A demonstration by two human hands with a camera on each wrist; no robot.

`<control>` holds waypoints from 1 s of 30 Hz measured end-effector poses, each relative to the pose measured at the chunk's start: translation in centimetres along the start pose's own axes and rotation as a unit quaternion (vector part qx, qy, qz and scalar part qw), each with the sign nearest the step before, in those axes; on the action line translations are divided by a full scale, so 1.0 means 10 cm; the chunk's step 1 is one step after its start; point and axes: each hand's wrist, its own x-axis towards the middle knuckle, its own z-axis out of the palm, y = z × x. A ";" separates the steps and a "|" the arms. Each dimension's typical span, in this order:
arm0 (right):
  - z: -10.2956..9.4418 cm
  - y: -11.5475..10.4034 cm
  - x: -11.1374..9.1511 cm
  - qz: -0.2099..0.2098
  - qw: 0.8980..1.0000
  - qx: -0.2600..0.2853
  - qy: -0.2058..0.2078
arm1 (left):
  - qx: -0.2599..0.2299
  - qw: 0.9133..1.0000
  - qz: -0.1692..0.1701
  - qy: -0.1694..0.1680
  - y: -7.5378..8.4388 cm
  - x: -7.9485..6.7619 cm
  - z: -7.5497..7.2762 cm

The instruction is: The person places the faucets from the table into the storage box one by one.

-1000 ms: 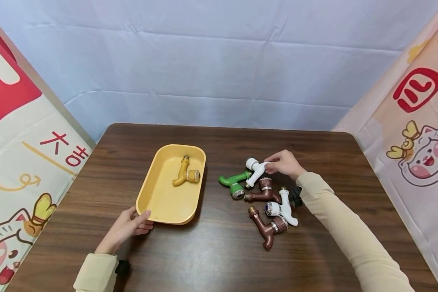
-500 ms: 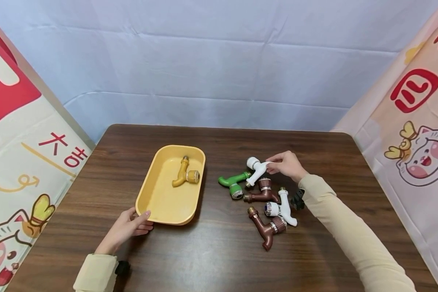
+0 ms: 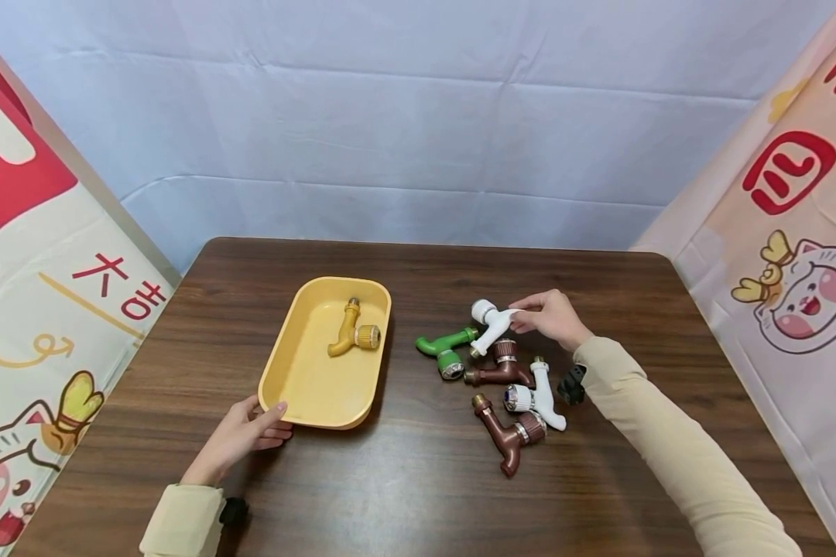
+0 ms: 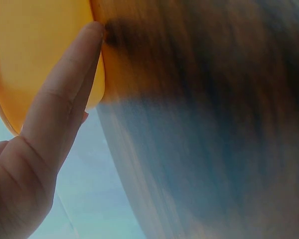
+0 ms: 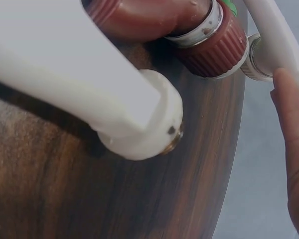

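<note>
My left hand (image 3: 240, 435) grips the near left corner of a yellow tray (image 3: 276, 371), thumb over the rim and fingers against the outside. Inside that tray lies a yellow faucet (image 3: 351, 333). My right hand (image 3: 550, 319) pinches the spout end of a white faucet (image 3: 496, 323) at the back of a group of faucets. Just beside it are a green faucet (image 3: 447, 344) and a brown faucet (image 3: 499, 375). In the right wrist view, a finger and the thumb touch the white spout at the right edge.
Another white faucet (image 3: 543, 394) and a second brown faucet (image 3: 505, 439) lie on the wooden table (image 3: 404, 495), nearer the front. A pale cloth backdrop (image 3: 418, 139) hangs behind the table, with printed banners on both sides.
My right hand keeps its pinch on the white faucet and has shifted very slightly. The left hand and the tray stay in place.
</note>
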 end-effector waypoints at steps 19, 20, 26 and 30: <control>-0.05 -0.03 -0.10 -0.025 0.999 0.031 0.005 | 0.005 1.000 -0.001 0.007 0.03 -0.04 0.02; -0.06 -0.04 -0.11 -0.027 0.999 0.034 0.006 | 0.006 1.000 -0.001 0.007 0.03 -0.04 0.02; -0.09 -0.04 -0.12 -0.035 0.998 0.048 0.010 | 0.009 1.000 -0.003 0.009 0.03 -0.04 0.02; -0.09 -0.06 -0.13 -0.039 0.998 0.056 0.012 | 0.006 1.000 -0.004 0.007 0.04 -0.05 0.02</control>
